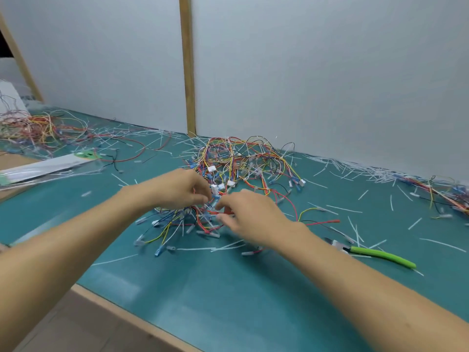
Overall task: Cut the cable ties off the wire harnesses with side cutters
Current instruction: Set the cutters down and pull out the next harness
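A tangled pile of coloured wire harnesses (248,161) with white and blue connectors lies in the middle of the green mat (228,288). My left hand (177,189) grips a bundle of wires at the pile's near edge, fingers curled round it. My right hand (250,219) pinches wires of the same bundle just to the right, thumb and fingers together. The side cutters (373,254), with bright green handles, lie on the mat to the right of my right forearm, untouched. Cut white cable ties (223,247) are scattered around.
A second heap of wires (33,128) sits at the far left by a clear plastic bag (48,166). More harnesses (441,191) lie at the right edge. White wall panels with a wooden post (187,64) close the back. The mat's wooden front edge (132,323) runs diagonally.
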A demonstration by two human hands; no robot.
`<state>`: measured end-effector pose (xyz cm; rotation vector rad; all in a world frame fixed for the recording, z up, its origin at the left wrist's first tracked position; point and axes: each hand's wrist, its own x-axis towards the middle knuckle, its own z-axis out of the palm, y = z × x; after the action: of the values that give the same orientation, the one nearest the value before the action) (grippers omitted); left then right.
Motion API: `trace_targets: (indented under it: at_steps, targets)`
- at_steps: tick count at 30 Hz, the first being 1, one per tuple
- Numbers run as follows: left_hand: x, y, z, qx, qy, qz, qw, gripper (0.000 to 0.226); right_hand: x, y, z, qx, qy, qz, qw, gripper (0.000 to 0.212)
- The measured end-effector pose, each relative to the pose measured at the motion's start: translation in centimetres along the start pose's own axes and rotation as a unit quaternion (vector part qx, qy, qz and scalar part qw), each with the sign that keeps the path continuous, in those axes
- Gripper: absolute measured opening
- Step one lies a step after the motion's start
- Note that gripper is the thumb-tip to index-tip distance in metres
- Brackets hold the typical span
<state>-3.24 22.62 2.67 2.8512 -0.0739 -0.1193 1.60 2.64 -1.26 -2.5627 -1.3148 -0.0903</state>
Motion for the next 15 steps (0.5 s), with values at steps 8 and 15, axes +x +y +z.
trace_targets:
  at_steps: [8,15]
  targets:
    - [-1.3,-0.9,-1.0,0.204,0.104,-0.031,0.973,0.026,1.3,0.5,-1.8,0.065,0.169,0.036,0.983,0.023]
    - [-1.7,0.0,-4.8,-0.061,0.318,-0.01,0.946,0.05,1.0,0.5,-2.0,0.099,0.032,0.019,0.994,0.018]
